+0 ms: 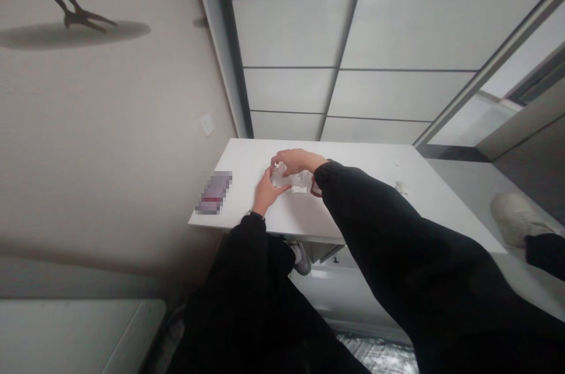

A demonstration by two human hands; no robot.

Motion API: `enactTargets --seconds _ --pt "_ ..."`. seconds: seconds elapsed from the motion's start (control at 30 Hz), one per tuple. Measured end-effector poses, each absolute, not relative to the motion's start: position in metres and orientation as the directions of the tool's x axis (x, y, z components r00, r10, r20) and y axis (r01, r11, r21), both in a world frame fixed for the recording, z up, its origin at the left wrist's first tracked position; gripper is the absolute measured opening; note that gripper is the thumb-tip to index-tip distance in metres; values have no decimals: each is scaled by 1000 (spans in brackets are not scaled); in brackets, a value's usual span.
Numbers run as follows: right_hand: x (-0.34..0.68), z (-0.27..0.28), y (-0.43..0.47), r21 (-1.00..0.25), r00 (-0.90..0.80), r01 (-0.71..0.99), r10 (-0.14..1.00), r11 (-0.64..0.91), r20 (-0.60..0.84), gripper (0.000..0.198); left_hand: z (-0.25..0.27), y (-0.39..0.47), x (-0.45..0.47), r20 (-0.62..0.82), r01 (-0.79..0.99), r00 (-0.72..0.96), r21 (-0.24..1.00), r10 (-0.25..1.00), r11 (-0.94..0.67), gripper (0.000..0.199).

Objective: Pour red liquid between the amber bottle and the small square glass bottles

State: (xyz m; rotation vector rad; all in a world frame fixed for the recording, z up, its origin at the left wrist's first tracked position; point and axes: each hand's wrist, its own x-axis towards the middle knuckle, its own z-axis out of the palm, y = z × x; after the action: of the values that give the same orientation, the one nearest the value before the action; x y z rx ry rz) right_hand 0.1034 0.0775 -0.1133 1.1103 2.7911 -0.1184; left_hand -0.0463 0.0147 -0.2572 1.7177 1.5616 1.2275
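Note:
My left hand (267, 193) curls round a small clear container (278, 176) standing on the white table. From above, my right hand (292, 159) reaches over the same container, its fingers bent down at the rim. What lies between the right fingertips is too small to make out. Just right of the container sits another clear, shiny piece (302, 180), perhaps plastic, with a white patch at its front. Beside that, a reddish-brown round thing (316, 188) is partly hidden by my right sleeve.
A blurred-out purple item (215, 192) lies at the left end of the white table (247, 153). Crumpled white scraps (401, 187) lie to the right. Behind the table stand panelled sliding doors (291, 33). A wall is on the left; a shoe (514, 218) shows at far right.

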Motion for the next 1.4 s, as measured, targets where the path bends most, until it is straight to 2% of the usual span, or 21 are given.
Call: enactTargets --seconds 0.2,0.37,0.73,1.07,1.4 --pt "100 -110 69 -39 -709 702 693 711 -126 33 -254 13 -45 259 489 -81 852 962 -188 85" --pt "106 -100 68 -98 -748 663 661 742 -58 37 -254 12 -46 249 495 -98 852 964 -170 85" --pt "114 -87 69 -173 -680 721 733 671 4 32 -252 11 -48 255 470 -52 859 966 -202 87" --pt "115 -81 60 -154 -602 784 797 602 46 31 -255 12 -51 243 484 -46 854 969 -192 92" --pt "109 -76 60 -140 -610 782 792 607 22 30 -257 13 -53 229 527 -55 834 972 -167 96"
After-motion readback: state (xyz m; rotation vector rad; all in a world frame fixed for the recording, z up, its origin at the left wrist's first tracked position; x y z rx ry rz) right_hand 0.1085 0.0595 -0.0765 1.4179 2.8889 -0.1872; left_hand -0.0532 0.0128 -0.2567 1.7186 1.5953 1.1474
